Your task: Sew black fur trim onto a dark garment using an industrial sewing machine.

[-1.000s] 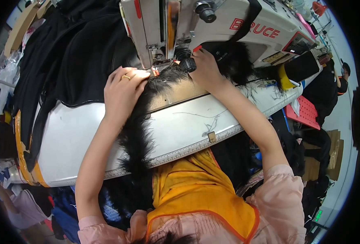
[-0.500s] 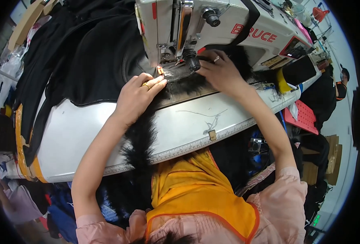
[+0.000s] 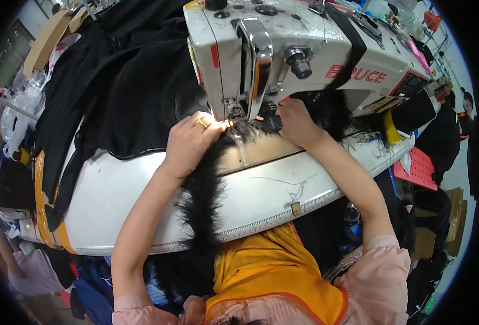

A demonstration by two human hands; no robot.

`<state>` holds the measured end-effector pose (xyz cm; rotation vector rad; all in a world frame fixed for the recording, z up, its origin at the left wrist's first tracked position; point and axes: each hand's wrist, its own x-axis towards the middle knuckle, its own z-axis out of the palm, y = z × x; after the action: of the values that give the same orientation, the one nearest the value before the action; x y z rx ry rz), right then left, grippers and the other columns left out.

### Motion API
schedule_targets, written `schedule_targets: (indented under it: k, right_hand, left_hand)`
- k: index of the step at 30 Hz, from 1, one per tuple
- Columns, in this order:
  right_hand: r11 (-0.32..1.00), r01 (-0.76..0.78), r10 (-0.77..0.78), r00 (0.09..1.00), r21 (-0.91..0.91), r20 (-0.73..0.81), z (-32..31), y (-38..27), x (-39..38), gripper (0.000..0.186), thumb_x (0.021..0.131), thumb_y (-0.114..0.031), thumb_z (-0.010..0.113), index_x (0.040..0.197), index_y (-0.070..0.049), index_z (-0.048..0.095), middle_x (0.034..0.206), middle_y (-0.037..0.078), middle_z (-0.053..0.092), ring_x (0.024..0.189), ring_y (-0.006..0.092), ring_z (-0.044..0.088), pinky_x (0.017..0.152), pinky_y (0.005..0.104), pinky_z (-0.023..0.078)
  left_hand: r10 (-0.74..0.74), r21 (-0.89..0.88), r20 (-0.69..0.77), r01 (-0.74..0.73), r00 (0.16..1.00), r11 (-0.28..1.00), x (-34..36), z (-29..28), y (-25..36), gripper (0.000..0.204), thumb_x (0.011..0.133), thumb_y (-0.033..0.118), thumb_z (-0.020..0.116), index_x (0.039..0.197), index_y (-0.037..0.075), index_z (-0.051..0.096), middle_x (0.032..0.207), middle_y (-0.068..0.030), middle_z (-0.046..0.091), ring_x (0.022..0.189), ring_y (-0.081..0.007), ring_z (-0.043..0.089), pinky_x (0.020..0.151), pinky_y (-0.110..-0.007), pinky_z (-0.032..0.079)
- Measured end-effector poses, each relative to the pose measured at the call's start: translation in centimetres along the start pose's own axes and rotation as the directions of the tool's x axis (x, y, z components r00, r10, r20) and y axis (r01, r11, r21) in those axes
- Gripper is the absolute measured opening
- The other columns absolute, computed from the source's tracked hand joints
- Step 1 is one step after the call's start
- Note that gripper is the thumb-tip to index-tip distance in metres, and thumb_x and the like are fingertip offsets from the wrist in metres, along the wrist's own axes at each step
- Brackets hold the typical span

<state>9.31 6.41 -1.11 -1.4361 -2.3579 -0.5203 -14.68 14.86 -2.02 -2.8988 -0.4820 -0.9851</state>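
A white sewing machine (image 3: 207, 43) stands over the bench, its presser foot (image 3: 238, 116) lit by a small lamp. My left hand (image 3: 193, 141), with a gold ring, is closed in a pinch on a long black fur trim (image 3: 201, 206) just left of the foot; the trim hangs over the bench's front edge. My right hand (image 3: 299, 122) is right of the foot, under the machine's arm beside a dark knob, fingers curled, their tips and hold hidden. Black fabric (image 3: 120, 97) is heaped left of the machine, with piping along its lower edge.
The white bench (image 3: 115, 200) has a ruler strip along its front edge. A red perforated tray (image 3: 415, 170) sits at the right, below a yellow-and-black item (image 3: 394, 127). Another person (image 3: 464, 116) is at the far right; someone's arm and lilac top (image 3: 31, 271) show lower left.
The machine and bench sit lower in the picture, as the view shifted. My right hand has turned and its fingers are more tucked under the arm. My left hand keeps pinching beside the foot.
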Motion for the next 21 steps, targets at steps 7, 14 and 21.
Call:
schedule_targets:
  k: [7, 14, 21]
  right_hand:
    - [0.994, 0.01, 0.004, 0.992, 0.108, -0.124, -0.2, 0.3, -0.3, 0.017, 0.069, -0.008, 0.057, 0.085, -0.01, 0.061, 0.088, -0.002, 0.058, 0.087, 0.0191, 0.057, 0.067, 0.0288, 0.051]
    - [0.996, 0.012, 0.002, 0.989, 0.093, -0.148, 0.3, 0.3, 0.0, 0.015, 0.069, -0.009, 0.057, 0.084, -0.01, 0.061, 0.088, -0.003, 0.058, 0.088, 0.0177, 0.057, 0.067, 0.0282, 0.051]
    - [1.0, 0.002, 0.002, 0.977, 0.019, -0.214, 0.8, 0.2, -0.3, 0.02, 0.069, -0.012, 0.058, 0.088, -0.013, 0.066, 0.094, -0.005, 0.064, 0.087, 0.0154, 0.059, 0.069, 0.0268, 0.051]
  left_hand:
    - [0.023, -0.024, -0.023, -0.023, 0.999, 0.999, 0.2, -0.2, 0.1, 0.012, 0.074, 0.014, 0.065, 0.085, 0.013, 0.062, 0.081, 0.0007, 0.06, 0.074, -0.0149, 0.059, 0.062, -0.027, 0.048]
    - [-0.03, 0.022, -0.02, 0.03, 0.999, 0.999, 0.3, -0.3, 0.3, 0.014, 0.07, 0.012, 0.066, 0.082, 0.015, 0.062, 0.077, 0.0011, 0.057, 0.071, -0.0143, 0.058, 0.059, -0.027, 0.048]
    - [-0.175, 0.005, -0.056, 0.175, 0.983, 0.984, 0.0, -1.0, 1.2, 0.011, 0.072, 0.017, 0.069, 0.082, 0.015, 0.065, 0.084, 0.0017, 0.063, 0.077, -0.0138, 0.062, 0.059, -0.027, 0.05]
